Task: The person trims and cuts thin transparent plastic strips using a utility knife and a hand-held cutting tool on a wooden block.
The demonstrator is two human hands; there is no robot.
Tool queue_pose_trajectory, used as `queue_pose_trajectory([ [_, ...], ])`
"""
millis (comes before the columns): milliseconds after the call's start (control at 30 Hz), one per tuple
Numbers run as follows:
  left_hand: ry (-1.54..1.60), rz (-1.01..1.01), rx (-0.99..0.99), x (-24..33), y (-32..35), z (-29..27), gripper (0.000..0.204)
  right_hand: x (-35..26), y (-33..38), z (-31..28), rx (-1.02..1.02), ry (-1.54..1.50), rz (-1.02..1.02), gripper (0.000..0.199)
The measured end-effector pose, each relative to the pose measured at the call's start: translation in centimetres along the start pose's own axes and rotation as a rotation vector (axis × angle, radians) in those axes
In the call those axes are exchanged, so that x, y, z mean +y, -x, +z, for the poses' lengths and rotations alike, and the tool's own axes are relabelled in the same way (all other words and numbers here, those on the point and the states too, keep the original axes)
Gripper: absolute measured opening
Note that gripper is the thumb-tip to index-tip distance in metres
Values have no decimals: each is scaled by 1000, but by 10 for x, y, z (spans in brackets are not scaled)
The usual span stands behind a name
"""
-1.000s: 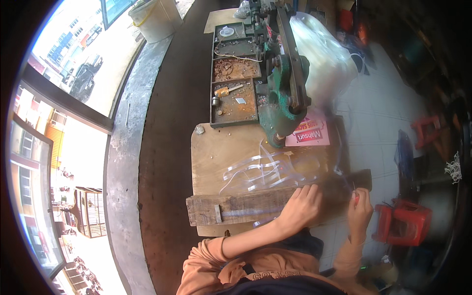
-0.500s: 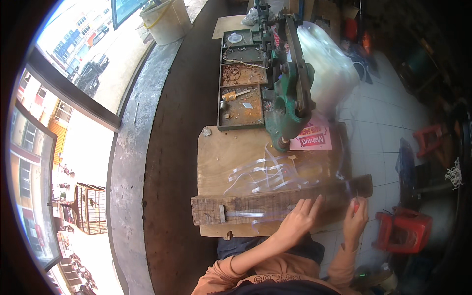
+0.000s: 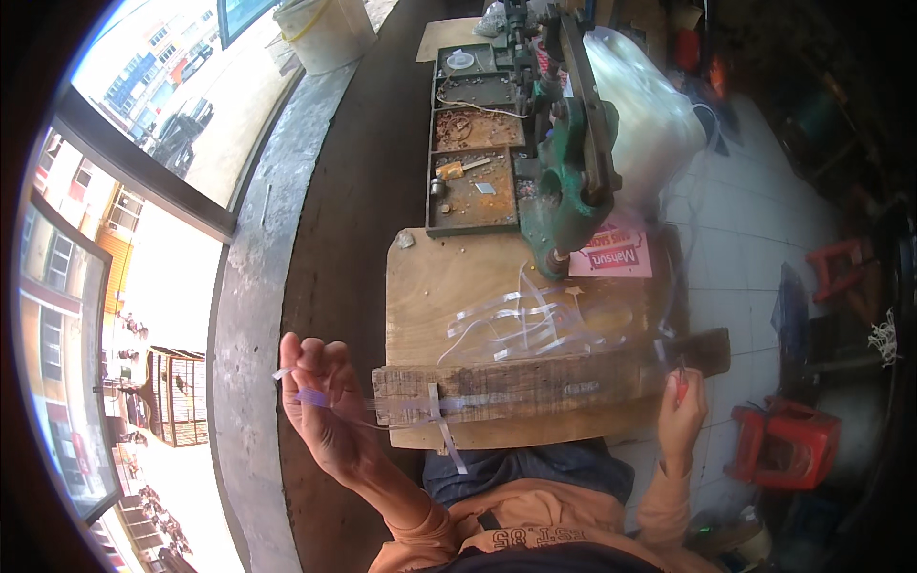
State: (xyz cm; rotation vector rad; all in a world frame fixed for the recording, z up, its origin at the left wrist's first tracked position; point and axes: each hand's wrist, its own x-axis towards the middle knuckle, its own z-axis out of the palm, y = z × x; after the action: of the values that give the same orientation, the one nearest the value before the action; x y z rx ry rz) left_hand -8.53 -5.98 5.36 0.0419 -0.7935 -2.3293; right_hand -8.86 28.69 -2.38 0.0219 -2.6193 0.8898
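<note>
My left hand (image 3: 327,406) is raised off the left end of a worn wooden plank (image 3: 621,361), fingers curled closed on a translucent plastic strip (image 3: 310,396). From that hand the strip runs toward the plank, where a small metal bar (image 3: 435,401) is fixed near the left end. A short pale strip piece (image 3: 454,451) hangs over the plank's near edge there. At the right end, my right hand (image 3: 680,420) is closed round a small red-handled tool (image 3: 681,387); its tip is too fine to identify. Loose strips (image 3: 521,329) lie tangled on the wooden board (image 3: 411,306) behind the plank.
Beyond the board stand a green hand press (image 3: 564,205) and a compartment tray (image 3: 475,229) with small bits inside. A pink printed card (image 3: 611,260) lies by the press. To the right are a red stool (image 3: 785,444) and a large translucent bag (image 3: 640,124); a bucket (image 3: 325,33) sits on the ledge.
My left hand has swung from the plank's right part out past its left end, drawing the strip along. My right hand stays near the right end with the red-handled tool, shifted slightly left.
</note>
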Motion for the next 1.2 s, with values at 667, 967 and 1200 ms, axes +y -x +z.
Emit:
queue_pose_trajectory([
  [667, -1192, 284, -1336, -162, -4, 86, 39, 23, 2, 1, 18, 30, 153, 7],
  [967, -1695, 169, -1311, -144, 27, 15, 51, -13, -9, -6, 27, 24, -46, 5],
  [1200, -1202, -274, -1057, -107, 36, 24, 41, -71, -18, -3, -59, -350, -29, 2],
])
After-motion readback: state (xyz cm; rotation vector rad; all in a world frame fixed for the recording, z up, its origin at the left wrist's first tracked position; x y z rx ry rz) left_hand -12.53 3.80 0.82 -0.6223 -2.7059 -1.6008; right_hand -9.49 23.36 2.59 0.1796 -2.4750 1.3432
